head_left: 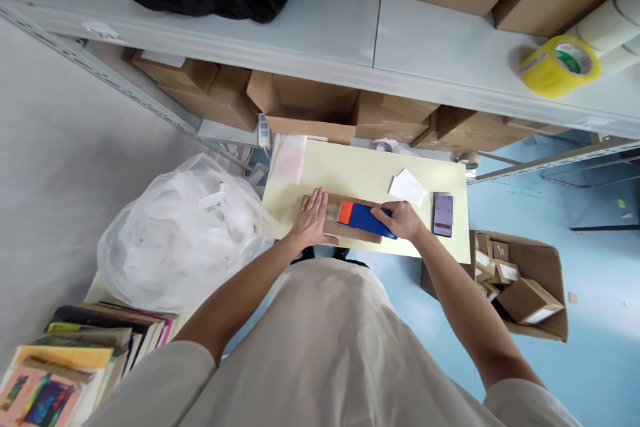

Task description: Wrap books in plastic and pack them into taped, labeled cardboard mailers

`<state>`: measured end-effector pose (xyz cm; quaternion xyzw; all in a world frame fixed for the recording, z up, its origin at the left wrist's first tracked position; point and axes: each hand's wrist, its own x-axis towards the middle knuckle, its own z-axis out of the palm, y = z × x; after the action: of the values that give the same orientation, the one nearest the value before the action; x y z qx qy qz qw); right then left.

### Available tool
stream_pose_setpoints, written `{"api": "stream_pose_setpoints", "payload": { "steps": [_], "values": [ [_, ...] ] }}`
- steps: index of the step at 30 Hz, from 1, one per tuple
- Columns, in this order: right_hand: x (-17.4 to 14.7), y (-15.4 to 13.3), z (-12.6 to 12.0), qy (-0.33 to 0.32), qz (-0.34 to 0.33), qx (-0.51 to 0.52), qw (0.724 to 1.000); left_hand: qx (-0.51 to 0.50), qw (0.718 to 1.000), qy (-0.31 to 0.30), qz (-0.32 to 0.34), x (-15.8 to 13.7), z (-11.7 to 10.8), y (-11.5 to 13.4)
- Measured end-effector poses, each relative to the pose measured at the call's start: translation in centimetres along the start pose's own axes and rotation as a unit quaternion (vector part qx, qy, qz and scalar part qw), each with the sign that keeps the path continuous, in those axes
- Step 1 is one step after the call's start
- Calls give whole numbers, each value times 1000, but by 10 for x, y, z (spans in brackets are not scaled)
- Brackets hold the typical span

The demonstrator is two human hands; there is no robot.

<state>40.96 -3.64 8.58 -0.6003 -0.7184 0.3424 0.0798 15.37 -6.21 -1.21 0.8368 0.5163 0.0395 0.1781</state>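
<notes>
On the narrow pale yellow table, a long flat piece of brown cardboard lies near the front edge. My left hand rests on its left end, palm down with the fingers stretched out. A flat blue item with an orange end lies over the cardboard, the orange end towards my left hand; its exact kind does not show. My right hand grips the blue end, thumb on top, fingers partly hidden. White paper lies just beyond my right hand, and a phone is to its right.
A big clear bag of white packing material bulges on the left, behind stacked books. A shelf with yellow tape overhangs the far side, cardboard boxes below. On the floor at right stands a carton of small boxes.
</notes>
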Motion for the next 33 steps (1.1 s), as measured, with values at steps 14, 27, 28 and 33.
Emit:
{"api": "stream_pose_setpoints", "payload": {
  "steps": [14, 27, 28, 33],
  "values": [
    [-44, 144, -29, -9, 54, 21, 998, 80, 995, -46, -40, 3, -9, 7],
    [-2, 137, 15, -7, -17, 146, 989, 65, 989, -84, 102, 52, 13, 82],
    [-3, 139, 15, -12, -16, 151, 988, 64, 989, -82, 109, 54, 15, 86],
    [-15, 156, 6, -45, -11, 158, 986, 67, 990, -86, 94, 53, 17, 83]
  ]
}}
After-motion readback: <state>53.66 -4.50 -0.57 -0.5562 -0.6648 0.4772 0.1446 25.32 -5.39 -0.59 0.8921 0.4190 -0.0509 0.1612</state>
